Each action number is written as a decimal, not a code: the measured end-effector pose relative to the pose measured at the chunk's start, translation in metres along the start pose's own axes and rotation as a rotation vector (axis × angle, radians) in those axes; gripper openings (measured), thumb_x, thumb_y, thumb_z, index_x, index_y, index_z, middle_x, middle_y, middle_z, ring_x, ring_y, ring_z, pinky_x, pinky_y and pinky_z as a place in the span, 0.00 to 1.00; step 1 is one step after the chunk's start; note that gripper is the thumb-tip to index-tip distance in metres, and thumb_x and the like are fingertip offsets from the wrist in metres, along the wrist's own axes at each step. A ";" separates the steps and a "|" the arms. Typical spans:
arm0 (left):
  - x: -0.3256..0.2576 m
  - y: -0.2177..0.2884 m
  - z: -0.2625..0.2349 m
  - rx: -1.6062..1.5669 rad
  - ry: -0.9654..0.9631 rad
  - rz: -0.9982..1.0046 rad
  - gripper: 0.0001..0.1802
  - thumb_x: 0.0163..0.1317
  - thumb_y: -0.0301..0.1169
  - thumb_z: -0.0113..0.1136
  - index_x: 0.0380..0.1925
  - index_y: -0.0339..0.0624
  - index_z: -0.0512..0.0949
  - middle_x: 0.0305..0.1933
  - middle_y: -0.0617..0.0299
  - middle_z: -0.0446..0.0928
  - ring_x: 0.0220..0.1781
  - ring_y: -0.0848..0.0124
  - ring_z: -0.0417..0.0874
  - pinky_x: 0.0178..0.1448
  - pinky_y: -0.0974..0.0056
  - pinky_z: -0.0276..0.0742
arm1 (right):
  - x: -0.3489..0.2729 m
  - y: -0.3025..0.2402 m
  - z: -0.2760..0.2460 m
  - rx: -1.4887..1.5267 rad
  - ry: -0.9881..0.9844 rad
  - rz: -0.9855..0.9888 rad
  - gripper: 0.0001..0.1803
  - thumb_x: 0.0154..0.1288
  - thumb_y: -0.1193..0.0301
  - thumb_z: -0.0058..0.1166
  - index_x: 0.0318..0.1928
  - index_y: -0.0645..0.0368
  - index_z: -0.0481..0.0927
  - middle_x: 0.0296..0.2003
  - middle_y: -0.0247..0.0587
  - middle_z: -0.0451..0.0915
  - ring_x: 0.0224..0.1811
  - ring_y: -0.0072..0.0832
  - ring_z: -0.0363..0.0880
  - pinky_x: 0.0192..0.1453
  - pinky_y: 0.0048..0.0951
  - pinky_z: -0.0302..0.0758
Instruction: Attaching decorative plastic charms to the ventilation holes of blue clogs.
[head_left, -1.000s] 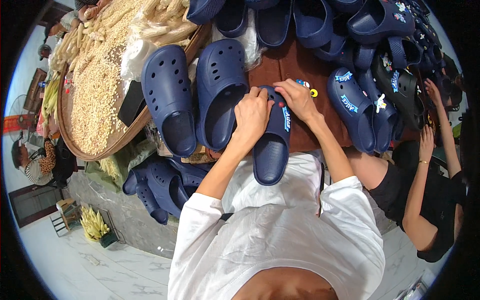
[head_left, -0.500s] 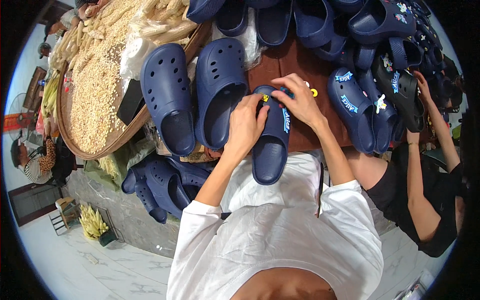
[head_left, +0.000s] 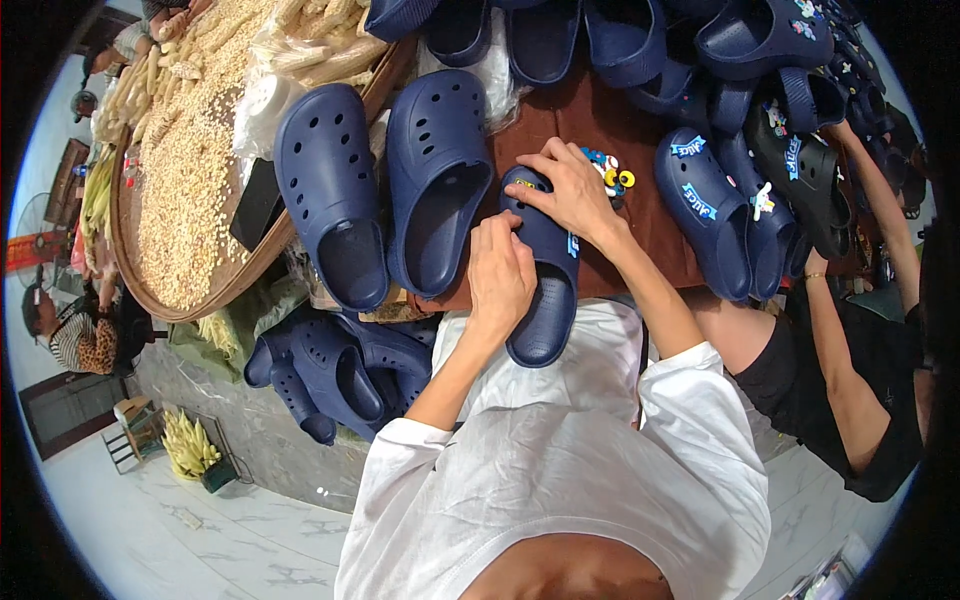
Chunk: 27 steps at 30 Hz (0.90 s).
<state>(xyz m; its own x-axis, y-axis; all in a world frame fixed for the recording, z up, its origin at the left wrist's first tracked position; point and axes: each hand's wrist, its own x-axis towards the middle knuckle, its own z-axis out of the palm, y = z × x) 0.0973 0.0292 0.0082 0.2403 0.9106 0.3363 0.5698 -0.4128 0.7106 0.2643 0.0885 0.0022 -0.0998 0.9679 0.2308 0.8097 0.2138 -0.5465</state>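
A navy clog (head_left: pixel 543 325) lies in front of me, toe pointing away, its heel over the table's near edge. My left hand (head_left: pixel 503 270) is closed on the clog's left side, fingertips tucked at its opening. Across the toe, my right hand (head_left: pixel 568 192) grips the clog, its thumb beside a small yellow charm (head_left: pixel 527 184). A blue charm on the clog's upper is mostly covered by that hand. Just right of the toe lie several loose colourful charms (head_left: pixel 610 178) on the brown cloth (head_left: pixel 650 235).
Two plain navy clogs (head_left: pixel 333 190) stand to my left, beside a round tray (head_left: pixel 128 255) of corn kernels. Decorated navy clogs (head_left: pixel 702 215) sit to the right, where a co-worker's hand (head_left: pixel 816 264) is near a black clog (head_left: pixel 815 185). More navy clogs (head_left: pixel 545 45) line the back.
My right hand has shifted left over the clog's toe, uncovering the loose charms. My left hand has moved lower toward the clog's opening, its fingers more curled.
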 end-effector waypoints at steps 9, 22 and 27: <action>0.002 -0.006 0.003 0.006 0.046 0.029 0.10 0.64 0.21 0.45 0.41 0.31 0.75 0.44 0.44 0.79 0.48 0.47 0.79 0.55 0.49 0.74 | 0.001 0.005 0.012 -0.288 0.130 -0.407 0.14 0.63 0.62 0.63 0.42 0.58 0.84 0.35 0.37 0.76 0.37 0.34 0.77 0.36 0.33 0.80; -0.004 -0.009 0.003 -0.001 0.061 0.062 0.11 0.61 0.23 0.48 0.42 0.31 0.75 0.44 0.45 0.78 0.46 0.48 0.77 0.54 0.48 0.73 | -0.016 0.045 0.006 0.054 0.176 -0.019 0.10 0.73 0.68 0.54 0.43 0.59 0.84 0.36 0.43 0.80 0.40 0.41 0.83 0.44 0.39 0.77; 0.001 -0.004 0.001 -0.052 0.069 0.005 0.10 0.63 0.21 0.45 0.39 0.32 0.76 0.46 0.42 0.80 0.48 0.46 0.80 0.57 0.49 0.74 | -0.026 0.043 -0.011 0.196 0.189 0.176 0.10 0.72 0.69 0.55 0.48 0.56 0.86 0.39 0.41 0.80 0.42 0.37 0.82 0.48 0.34 0.76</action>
<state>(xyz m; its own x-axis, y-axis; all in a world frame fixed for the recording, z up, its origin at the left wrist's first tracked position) 0.0956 0.0319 0.0051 0.1870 0.9057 0.3805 0.5270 -0.4193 0.7392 0.3080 0.0711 -0.0179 0.1557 0.9544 0.2547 0.6766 0.0848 -0.7314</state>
